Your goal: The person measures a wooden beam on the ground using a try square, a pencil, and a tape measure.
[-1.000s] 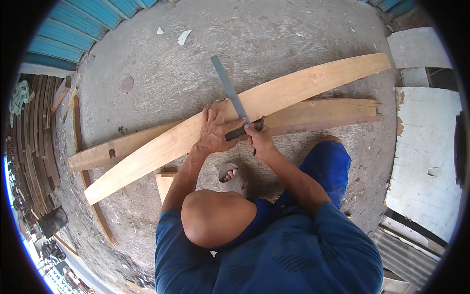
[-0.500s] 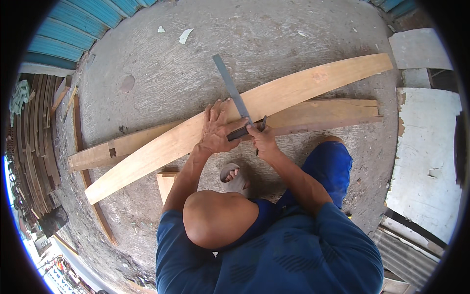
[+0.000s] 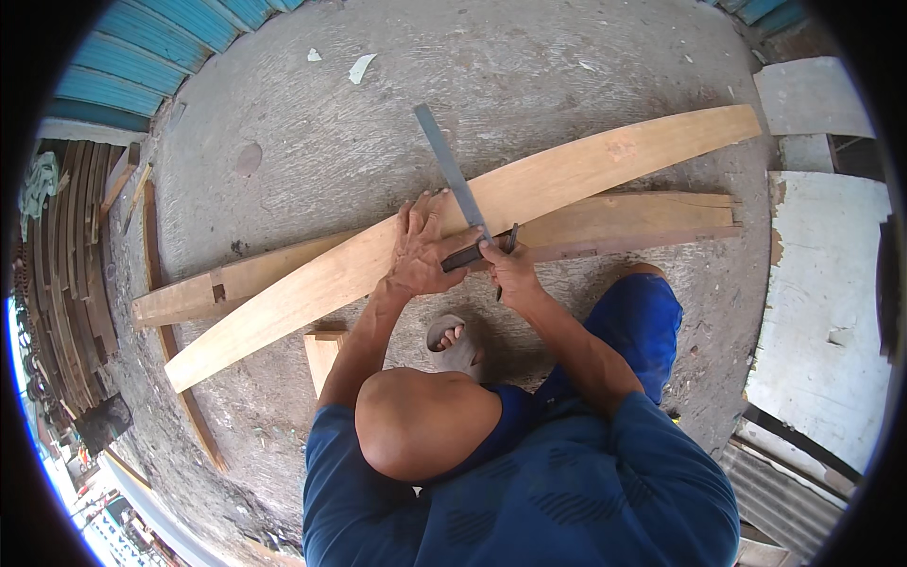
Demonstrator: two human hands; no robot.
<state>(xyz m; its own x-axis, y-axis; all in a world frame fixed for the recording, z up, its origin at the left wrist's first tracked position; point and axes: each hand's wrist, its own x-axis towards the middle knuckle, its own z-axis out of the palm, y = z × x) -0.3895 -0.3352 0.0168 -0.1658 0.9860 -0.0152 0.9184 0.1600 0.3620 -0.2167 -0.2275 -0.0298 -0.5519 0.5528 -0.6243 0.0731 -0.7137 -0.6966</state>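
A long curved pale plank (image 3: 586, 170) lies across a second plank (image 3: 652, 222) on the concrete ground. A try square with a grey metal blade (image 3: 446, 161) and a dark stock (image 3: 463, 256) rests across the curved plank. My left hand (image 3: 419, 250) presses down on the plank with its fingers spread and pins the stock against the plank's near edge. My right hand (image 3: 510, 274) pinches a thin dark pencil (image 3: 508, 244), its tip at the plank's edge just right of the blade.
A small wooden block (image 3: 321, 352) and my sandalled foot (image 3: 455, 342) are just below the planks. Thin slats (image 3: 156, 274) lie at the left beside a stack of curved wood (image 3: 66, 283). A white board (image 3: 822, 312) lies at the right, and a blue corrugated sheet (image 3: 142, 52) at the upper left.
The square and both hands have shifted very slightly to the right along the curved plank. The planks have not moved.
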